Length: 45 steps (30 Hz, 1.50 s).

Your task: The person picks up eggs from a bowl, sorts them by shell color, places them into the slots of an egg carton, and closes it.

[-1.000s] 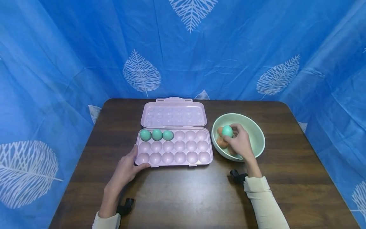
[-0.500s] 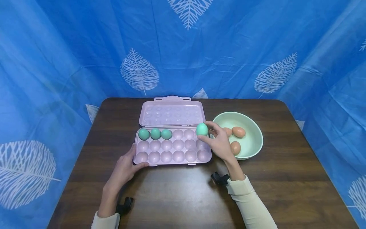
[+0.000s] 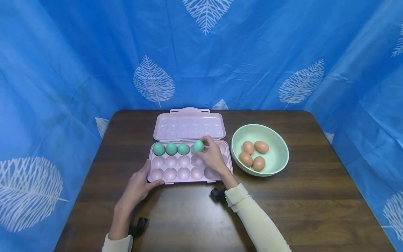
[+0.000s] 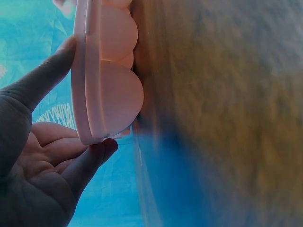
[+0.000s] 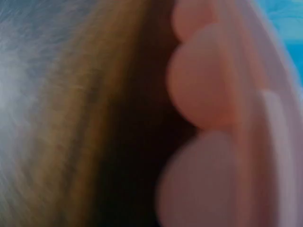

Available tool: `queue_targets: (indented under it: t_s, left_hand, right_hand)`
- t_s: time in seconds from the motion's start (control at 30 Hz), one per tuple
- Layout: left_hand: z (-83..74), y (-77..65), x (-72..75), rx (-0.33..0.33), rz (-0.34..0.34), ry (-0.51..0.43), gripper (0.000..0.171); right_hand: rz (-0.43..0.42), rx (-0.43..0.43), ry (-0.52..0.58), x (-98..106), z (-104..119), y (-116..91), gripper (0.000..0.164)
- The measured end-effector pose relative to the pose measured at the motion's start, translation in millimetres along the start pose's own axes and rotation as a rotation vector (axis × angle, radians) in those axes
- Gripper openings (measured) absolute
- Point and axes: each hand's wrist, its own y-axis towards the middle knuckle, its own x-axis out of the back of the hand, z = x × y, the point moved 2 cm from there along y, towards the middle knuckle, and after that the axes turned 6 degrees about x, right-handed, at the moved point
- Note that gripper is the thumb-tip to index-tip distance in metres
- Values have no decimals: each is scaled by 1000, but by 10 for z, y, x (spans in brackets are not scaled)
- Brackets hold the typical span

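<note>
A pink egg carton point(image 3: 184, 173) lies with its lid point(image 3: 190, 126) laid back behind it. Three green eggs point(image 3: 171, 149) fill the left end of its far row. My right hand point(image 3: 214, 158) pinches a fourth green egg point(image 3: 198, 145) between thumb and fingers, right over the fourth cup of that row. My left hand point(image 3: 138, 183) grips the carton's near left corner. In the left wrist view, its thumb and fingers point(image 4: 97, 153) meet the carton's wall from two sides. The right wrist view shows only the carton's rounded underside point(image 5: 203, 80), blurred; the hand is out of sight there.
Just right of the carton stands a pale green bowl point(image 3: 278, 157) with several brown eggs point(image 3: 259, 163) inside. All rest on a dark wooden table point(image 3: 315, 182). A blue curtain point(image 3: 239, 52) with white leaf prints hangs behind and along both sides.
My right hand has lifted a green egg from the bowl and carried it left to the carton's far row. The left hand has stayed at the carton's corner.
</note>
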Motion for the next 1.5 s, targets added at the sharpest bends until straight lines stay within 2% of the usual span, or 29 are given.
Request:
queue_targets:
  t_s: [0.2, 0.4, 0.57, 0.8, 1.27, 1.37, 1.5]
  left_hand:
    - [40, -14, -21, 15, -3, -7, 102]
    - [50, 6, -34, 9, -12, -4, 101]
    - [56, 18, -48, -7, -17, -8, 100]
    - [49, -3, -37, 3, -10, -14, 100]
    - [54, -32, -25, -7, -13, -20, 102]
    - [51, -35, -29, 17, 2, -22, 102]
    - [28, -24, -13, 48, 22, -30, 103]
  right_hand:
    - [17, 28, -154, -150, -53, 8, 46]
    - [11, 45, -331, -179, -78, 17, 42]
    - [14, 50, -409, -187, -102, 11, 37]
    - [16, 79, -421, -194, -130, 3, 39]
    - [90, 63, -325, -108, -80, -63, 51]
    - [78, 63, -308, -53, -43, -97, 53]
    - [17, 52, -255, 100, 26, -122, 49]
